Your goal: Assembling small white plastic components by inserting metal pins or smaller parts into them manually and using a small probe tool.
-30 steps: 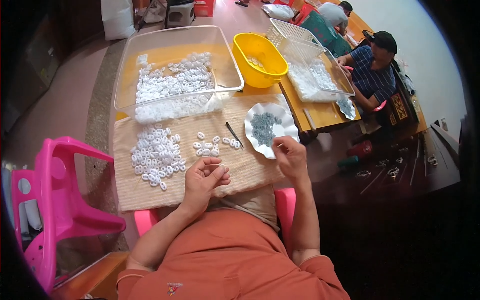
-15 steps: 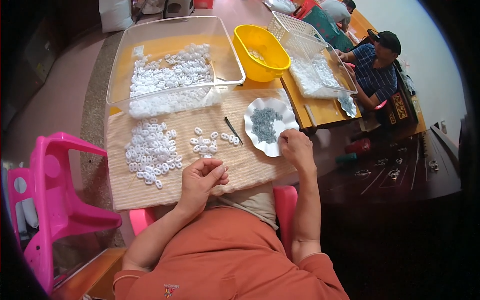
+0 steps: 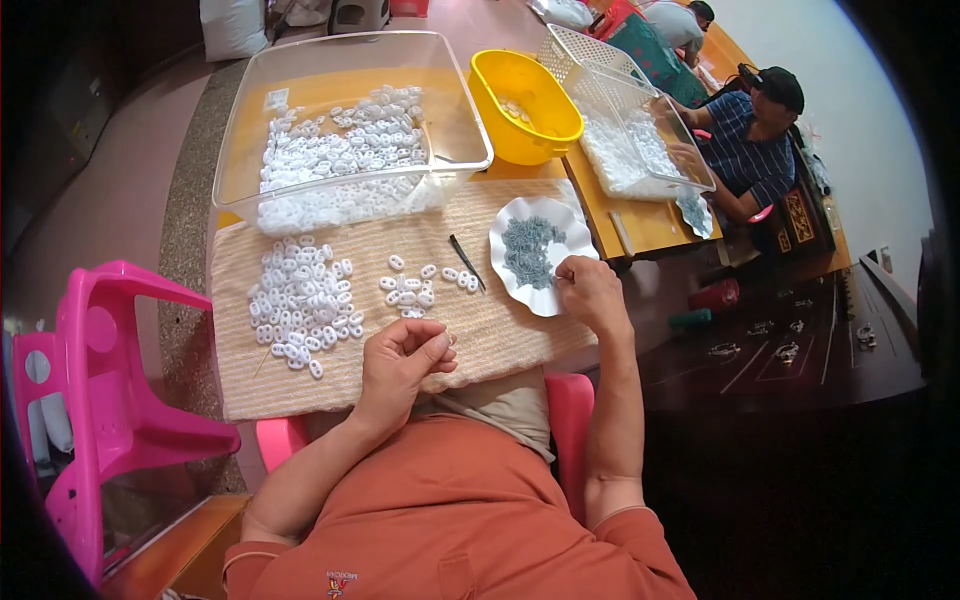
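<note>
My left hand hovers over the near edge of the cloth, fingers curled and thumb against the forefinger. Something tiny shows at its fingertips, too small to name. At the right, my right hand is closed at the near rim of a white wavy-edged plate; what its fingertips hold, if anything, is hidden. A heap of small grey-blue pieces lies on that plate. Between the hands and the tub are a small group of white oval two-holed pieces, a thin black tool and a larger pile of the same white pieces.
Behind the cloth stand a clear tub of white pieces and a yellow basin. A clear bin sits on the right-hand table, with a co-worker beside it. To the left is a pink chair.
Both my hands stay almost where they were, the right still at the plate's rim. The co-worker's hands have shifted slightly by the bin.
</note>
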Demonstrator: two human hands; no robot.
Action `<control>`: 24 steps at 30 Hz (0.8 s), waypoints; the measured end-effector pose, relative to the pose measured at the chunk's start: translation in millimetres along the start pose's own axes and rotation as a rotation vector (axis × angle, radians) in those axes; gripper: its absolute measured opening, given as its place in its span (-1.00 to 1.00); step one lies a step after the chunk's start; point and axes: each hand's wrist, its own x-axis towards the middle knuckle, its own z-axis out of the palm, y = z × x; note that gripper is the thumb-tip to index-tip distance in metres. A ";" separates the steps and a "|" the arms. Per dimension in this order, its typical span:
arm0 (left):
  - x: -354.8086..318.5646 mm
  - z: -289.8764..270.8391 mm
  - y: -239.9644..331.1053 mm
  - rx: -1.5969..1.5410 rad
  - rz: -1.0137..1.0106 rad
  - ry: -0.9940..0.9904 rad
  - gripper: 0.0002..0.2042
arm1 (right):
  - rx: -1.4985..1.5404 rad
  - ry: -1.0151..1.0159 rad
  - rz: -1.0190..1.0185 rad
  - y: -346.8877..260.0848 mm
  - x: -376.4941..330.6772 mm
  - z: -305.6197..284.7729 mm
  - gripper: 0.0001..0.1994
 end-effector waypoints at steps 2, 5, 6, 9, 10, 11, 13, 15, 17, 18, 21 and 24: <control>-0.1 0.1 0.2 0.001 0.002 0.000 -0.87 | 0.040 -0.025 -0.022 1.8 0.8 -1.1 -0.86; -0.3 -0.3 0.5 0.018 0.002 0.004 -0.87 | 0.118 0.025 -0.078 8.8 0.0 2.9 -0.87; 0.2 -0.9 0.1 0.024 -0.001 0.002 -0.87 | 0.119 0.023 -0.079 8.1 -1.8 2.7 -0.87; 0.6 -0.9 -0.1 0.035 0.001 -0.001 -0.87 | 0.393 0.077 -0.033 8.1 -5.6 1.2 -0.90; 0.5 -0.7 -0.2 0.039 0.008 -0.002 -0.87 | 0.455 0.069 -0.008 12.8 -4.7 4.2 -0.91; 0.6 -0.6 -0.3 0.039 0.007 -0.001 -0.87 | 0.517 0.063 0.017 15.6 -4.2 5.8 -0.92; 0.8 -0.4 -0.7 0.015 0.010 -0.006 -0.86 | 0.574 0.067 0.029 18.3 -5.7 6.7 -0.92; 1.1 -1.3 -1.5 0.018 0.010 -0.009 -0.84 | 0.632 0.071 0.040 18.5 -6.8 7.3 -0.92; 1.1 -1.8 -1.5 0.022 0.010 -0.013 -0.83 | 0.715 0.059 0.023 17.3 -8.2 6.1 -0.93; 1.1 -1.7 -0.8 0.036 -0.010 -0.023 -0.82 | 0.716 0.058 0.023 17.1 -9.4 6.3 -0.93; 1.2 -0.8 -0.4 0.067 -0.053 -0.045 -0.81 | 0.814 0.059 0.008 11.4 -16.6 8.2 -0.93; -0.1 -0.3 0.3 0.082 -0.093 -0.066 -0.82 | 1.005 -0.034 -0.027 -16.8 -34.7 3.7 -0.88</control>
